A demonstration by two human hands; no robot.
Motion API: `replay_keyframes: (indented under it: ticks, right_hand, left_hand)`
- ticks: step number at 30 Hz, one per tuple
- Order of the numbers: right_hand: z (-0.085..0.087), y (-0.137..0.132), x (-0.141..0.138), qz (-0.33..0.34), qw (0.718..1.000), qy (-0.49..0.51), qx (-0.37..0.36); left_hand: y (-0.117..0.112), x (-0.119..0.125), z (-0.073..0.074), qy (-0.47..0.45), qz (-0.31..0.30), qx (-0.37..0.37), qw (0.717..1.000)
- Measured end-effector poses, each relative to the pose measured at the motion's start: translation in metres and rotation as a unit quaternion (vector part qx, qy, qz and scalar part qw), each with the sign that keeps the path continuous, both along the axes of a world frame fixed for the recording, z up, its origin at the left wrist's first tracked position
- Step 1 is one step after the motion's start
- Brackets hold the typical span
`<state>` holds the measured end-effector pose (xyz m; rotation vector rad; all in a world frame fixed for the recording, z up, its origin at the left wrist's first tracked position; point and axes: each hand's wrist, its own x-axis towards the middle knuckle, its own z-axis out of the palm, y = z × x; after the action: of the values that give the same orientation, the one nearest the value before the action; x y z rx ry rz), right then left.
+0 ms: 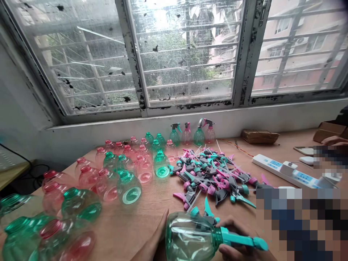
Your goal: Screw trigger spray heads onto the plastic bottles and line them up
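A clear green spray bottle lies sideways in front of me, its neck pointing right and its teal trigger sprayer seated at the neck. My left hand is closed around the base of the bottle, most of its fingers hidden behind it. My right hand is closed about the sprayer head and collar, fingers above and below. Just beyond the bottle is a heap of loose trigger sprayers in pink, teal and grey, with white dip tubes. Many open-necked green and pink bottles stand at the left.
Several bottles with sprayers fitted stand against the window wall. A white power strip with plugs lies at the right, near a brown package. Another person's hand shows at the far right edge.
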<state>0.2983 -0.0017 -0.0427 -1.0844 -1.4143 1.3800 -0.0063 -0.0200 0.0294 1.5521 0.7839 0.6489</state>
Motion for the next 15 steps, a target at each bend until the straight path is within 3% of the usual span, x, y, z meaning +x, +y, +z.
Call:
replay_keyframes:
  ticks: [3,9,15]
  right_hand:
    - [0.005,0.000,0.000,-0.002,0.999,-0.019,0.029]
    - [0.009,-0.002,0.001,0.022,1.000,-0.005,0.008]
    - [0.009,0.000,0.001,-0.001,0.997,-0.007,0.082]
  left_hand:
    - [0.002,-0.002,-0.006,0.005,-0.003,-0.001,1.000]
    - [0.009,-0.010,-0.025,0.041,0.026,0.094,0.994]
    - [0.015,-0.017,-0.038,0.021,0.021,0.091,0.995]
